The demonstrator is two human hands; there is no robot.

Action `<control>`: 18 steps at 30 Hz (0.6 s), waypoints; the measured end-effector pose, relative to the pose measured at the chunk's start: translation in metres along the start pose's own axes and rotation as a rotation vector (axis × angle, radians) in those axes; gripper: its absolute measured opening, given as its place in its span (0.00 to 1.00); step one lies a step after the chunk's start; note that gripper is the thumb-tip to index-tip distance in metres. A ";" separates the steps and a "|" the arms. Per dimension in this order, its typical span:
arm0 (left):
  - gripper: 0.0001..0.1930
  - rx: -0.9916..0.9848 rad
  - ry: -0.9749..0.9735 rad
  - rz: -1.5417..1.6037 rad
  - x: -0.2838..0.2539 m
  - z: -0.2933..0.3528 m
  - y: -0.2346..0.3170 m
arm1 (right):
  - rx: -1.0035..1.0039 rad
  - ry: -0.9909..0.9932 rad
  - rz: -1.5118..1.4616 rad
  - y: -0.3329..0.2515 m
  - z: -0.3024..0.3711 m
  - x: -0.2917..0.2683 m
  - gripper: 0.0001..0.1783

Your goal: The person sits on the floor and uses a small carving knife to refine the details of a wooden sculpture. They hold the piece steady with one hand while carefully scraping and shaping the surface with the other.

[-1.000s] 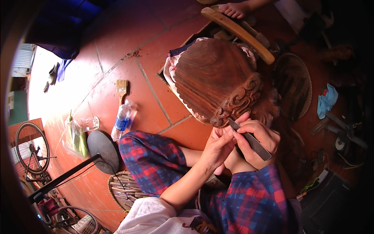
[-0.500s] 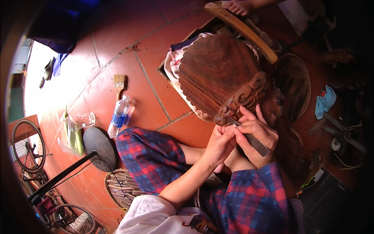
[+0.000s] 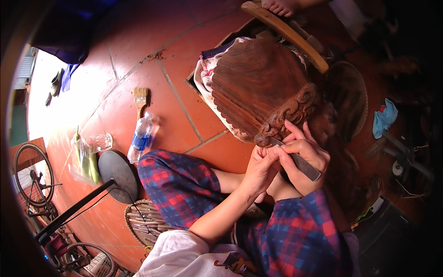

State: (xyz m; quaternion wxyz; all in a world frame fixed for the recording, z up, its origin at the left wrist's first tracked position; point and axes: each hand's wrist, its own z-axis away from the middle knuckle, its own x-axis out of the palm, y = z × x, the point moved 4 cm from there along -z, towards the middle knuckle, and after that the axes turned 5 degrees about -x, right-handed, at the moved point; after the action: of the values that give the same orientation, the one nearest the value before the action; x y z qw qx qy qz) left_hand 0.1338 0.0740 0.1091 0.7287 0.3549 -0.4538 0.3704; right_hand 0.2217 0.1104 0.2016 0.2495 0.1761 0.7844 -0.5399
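Note:
A dark brown wooden panel (image 3: 258, 69) with a scalloped edge lies on a cloth in front of me. Scrolls are carved in relief along its near right border (image 3: 288, 111). My right hand (image 3: 307, 159) is closed around a flat grey carving chisel (image 3: 304, 167), its blunt end sticking out below the palm. Close to the tip, my left hand (image 3: 260, 166) pinches the same chisel between thumb and fingers. The tip rests at the lower left end of the carved scrolls. My fingers partly cover the blade.
A pale wooden bar (image 3: 288, 34) crosses the panel's far side, near another person's bare foot (image 3: 279, 7). On the tiles to the left are a brush (image 3: 140, 99), a plastic bottle (image 3: 140, 138), a glass mug (image 3: 102, 142) and a round black stand base (image 3: 117, 175).
The chisel and both hands have shifted very slightly at the carved edge, with the grip unchanged. The panel stays in place.

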 end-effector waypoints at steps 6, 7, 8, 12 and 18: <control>0.17 -0.024 0.009 -0.062 -0.002 -0.004 -0.005 | 0.084 0.094 -0.060 0.006 0.006 -0.008 0.05; 0.18 -0.025 0.028 -0.033 0.002 -0.003 -0.003 | 0.060 0.079 -0.046 0.006 0.007 -0.008 0.05; 0.20 -0.023 0.045 -0.003 0.005 -0.003 -0.001 | 0.034 0.029 -0.024 0.005 0.005 -0.006 0.05; 0.16 -0.049 0.016 0.012 -0.006 -0.001 0.000 | 0.066 -0.020 -0.026 0.000 -0.001 -0.004 0.05; 0.14 -0.029 0.065 0.020 -0.006 0.001 0.000 | 0.068 -0.070 -0.062 -0.001 -0.003 -0.005 0.04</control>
State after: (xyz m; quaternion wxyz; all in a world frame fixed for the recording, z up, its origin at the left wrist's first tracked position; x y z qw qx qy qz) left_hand 0.1320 0.0720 0.1033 0.7444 0.3274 -0.4388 0.3823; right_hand 0.2246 0.1131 0.2065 0.2536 0.1411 0.7614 -0.5797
